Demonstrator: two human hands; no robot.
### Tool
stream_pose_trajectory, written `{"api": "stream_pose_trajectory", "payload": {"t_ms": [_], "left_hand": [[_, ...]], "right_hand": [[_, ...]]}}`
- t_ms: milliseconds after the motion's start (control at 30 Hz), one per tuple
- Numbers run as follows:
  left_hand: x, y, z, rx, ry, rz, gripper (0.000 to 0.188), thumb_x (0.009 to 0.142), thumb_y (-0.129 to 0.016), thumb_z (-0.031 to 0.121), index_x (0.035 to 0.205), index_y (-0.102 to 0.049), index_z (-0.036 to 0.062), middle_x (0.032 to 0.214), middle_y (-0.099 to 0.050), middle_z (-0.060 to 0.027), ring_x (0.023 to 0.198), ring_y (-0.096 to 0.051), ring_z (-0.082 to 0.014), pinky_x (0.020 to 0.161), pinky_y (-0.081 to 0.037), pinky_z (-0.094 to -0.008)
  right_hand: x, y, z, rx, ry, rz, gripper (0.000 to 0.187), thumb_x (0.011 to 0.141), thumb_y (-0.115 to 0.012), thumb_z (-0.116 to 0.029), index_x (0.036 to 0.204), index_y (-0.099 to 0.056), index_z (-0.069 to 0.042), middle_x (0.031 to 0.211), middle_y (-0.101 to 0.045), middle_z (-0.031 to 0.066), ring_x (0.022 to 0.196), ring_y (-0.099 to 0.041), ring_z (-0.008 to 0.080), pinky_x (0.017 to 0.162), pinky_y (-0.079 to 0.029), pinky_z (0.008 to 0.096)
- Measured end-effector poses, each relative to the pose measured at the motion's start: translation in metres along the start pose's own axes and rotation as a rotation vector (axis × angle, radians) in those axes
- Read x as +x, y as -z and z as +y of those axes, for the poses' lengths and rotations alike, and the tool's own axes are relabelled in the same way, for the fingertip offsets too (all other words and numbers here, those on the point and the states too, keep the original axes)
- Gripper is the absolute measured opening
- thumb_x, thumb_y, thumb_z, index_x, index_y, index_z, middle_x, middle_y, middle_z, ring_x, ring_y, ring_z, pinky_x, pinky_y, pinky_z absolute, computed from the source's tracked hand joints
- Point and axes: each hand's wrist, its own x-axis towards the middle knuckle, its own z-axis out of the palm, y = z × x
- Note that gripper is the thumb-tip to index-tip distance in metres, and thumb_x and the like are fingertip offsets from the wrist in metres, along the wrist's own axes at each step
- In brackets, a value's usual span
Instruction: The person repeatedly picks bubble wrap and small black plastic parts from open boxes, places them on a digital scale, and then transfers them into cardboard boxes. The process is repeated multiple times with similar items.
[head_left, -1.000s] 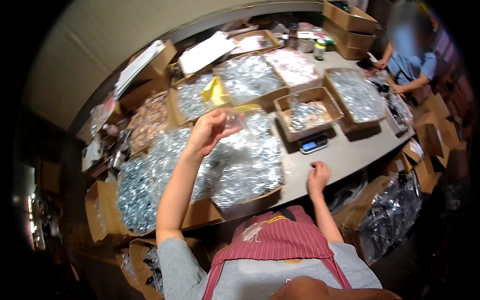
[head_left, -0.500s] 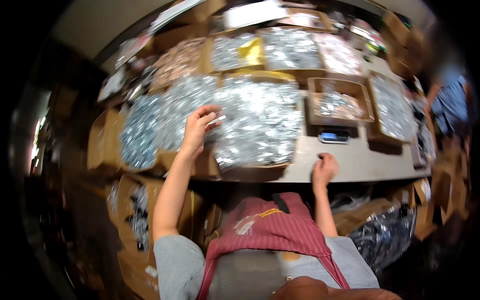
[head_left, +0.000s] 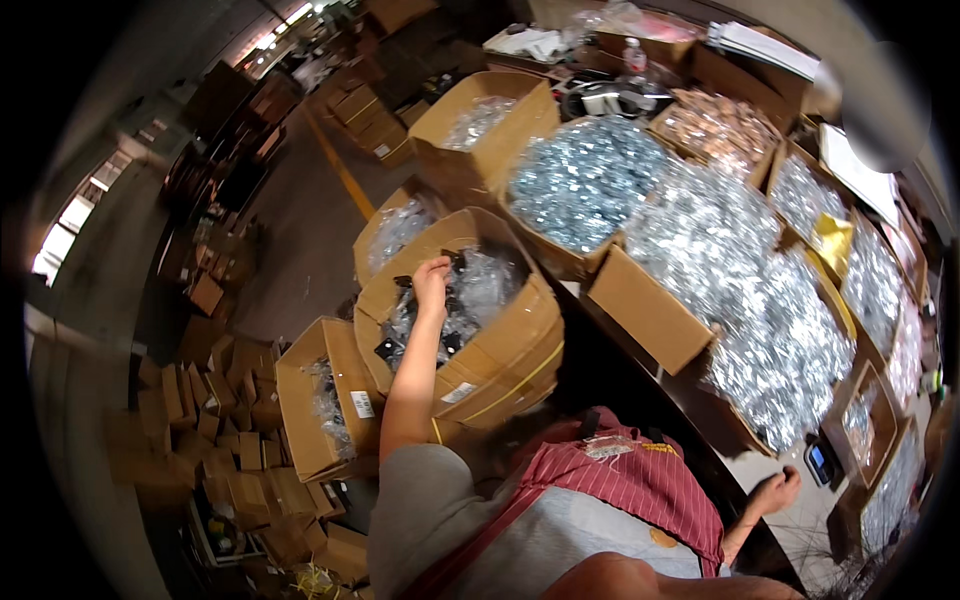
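My left hand (head_left: 432,285) is above a large open carton (head_left: 470,388) at the left of the table. Its fingers are drawn together over the carton's contents; what they hold, if anything, I cannot make out. Inside lie clear plastic bags (head_left: 488,285) and small dark pieces. At the table's near edge my right hand (head_left: 775,492) has its fingers curled in, with their inner side hidden. Close by is a small device with a lit blue screen (head_left: 819,462). Between my hands, a heap of shiny silvery packets (head_left: 720,250) fills cartons on the table.
Bluish packets (head_left: 590,180) and copper-coloured packets (head_left: 720,125) fill cartons farther back. A smaller carton (head_left: 300,400) stands left of the large one. Flattened and piled cardboard (head_left: 250,480) covers the lower left floor. A yellow line (head_left: 340,165) runs along the floor beyond.
My view has swung left. My left hand has moved from above the silvery packets to the large carton beside the table. My right hand stays at the table's near edge.
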Motion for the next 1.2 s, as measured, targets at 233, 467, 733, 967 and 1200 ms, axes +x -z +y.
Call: {"api": "stream_pose_trajectory", "payload": {"t_ms": [233, 467, 733, 967, 1200], "left_hand": [[0.138, 0.122, -0.064, 0.416, -0.287, 0.3, 0.027, 0.074, -0.054, -0.002, 0.094, -0.07, 0.0063, 0.09, -0.07, -0.0119, 0.089, -0.066, -0.0258, 0.081, -0.05, -0.0348], [0.272, 0.109, -0.063, 1.0, 0.215, 0.013, 0.039, 0.076, -0.063, 0.026, 0.111, -0.071, 0.0087, 0.117, -0.065, -0.0216, 0.115, -0.058, -0.0359, 0.1, -0.045, -0.0403], [0.36, 0.088, -0.139, 1.169, 0.23, -0.109, 0.049, 0.081, -0.063, 0.029, 0.124, -0.064, 0.0053, 0.135, -0.052, -0.0255, 0.13, -0.041, -0.0438, 0.105, -0.041, -0.0473], [0.387, 0.132, -0.154, 0.849, 0.208, -0.124, 0.029, 0.082, -0.06, 0.021, 0.104, -0.066, 0.003, 0.123, -0.061, -0.0213, 0.115, -0.056, -0.035, 0.092, -0.047, -0.0485], [0.262, 0.102, -0.014, -0.855, 0.302, -0.086, 0.01, 0.078, -0.049, 0.008, 0.085, -0.054, 0.003, 0.114, -0.063, -0.022, 0.109, -0.059, -0.0374, 0.093, -0.047, -0.0593]], "right_hand": [[-0.003, -0.027, 0.017, -0.28, -0.214, 0.049, 0.02, 0.086, -0.052, -0.015, 0.1, -0.066, -0.009, 0.1, -0.065, 0.0137, 0.094, -0.06, 0.0358, 0.081, -0.045, 0.049], [-0.032, -0.053, -0.016, -0.678, -0.204, -0.083, 0.036, 0.09, -0.053, -0.018, 0.123, -0.054, -0.003, 0.114, -0.059, 0.0185, 0.1, -0.059, 0.0396, 0.085, -0.047, 0.0503], [-0.096, -0.059, -0.043, -0.472, -0.021, -0.241, 0.056, 0.083, -0.062, -0.008, 0.133, -0.044, 0.008, 0.136, -0.046, 0.0279, 0.124, -0.047, 0.0436, 0.107, -0.037, 0.0468], [-0.096, -0.068, -0.111, -0.497, -0.008, -0.455, 0.079, 0.066, -0.083, -0.017, 0.13, -0.043, 0.006, 0.137, -0.04, 0.031, 0.123, -0.043, 0.0471, 0.104, -0.038, 0.0503], [-0.044, -0.043, -0.242, -0.089, 0.176, -0.932, 0.036, 0.081, -0.068, -0.026, 0.104, -0.063, 0.003, 0.099, -0.066, 0.027, 0.097, -0.062, 0.0446, 0.084, -0.049, 0.0502]]}}
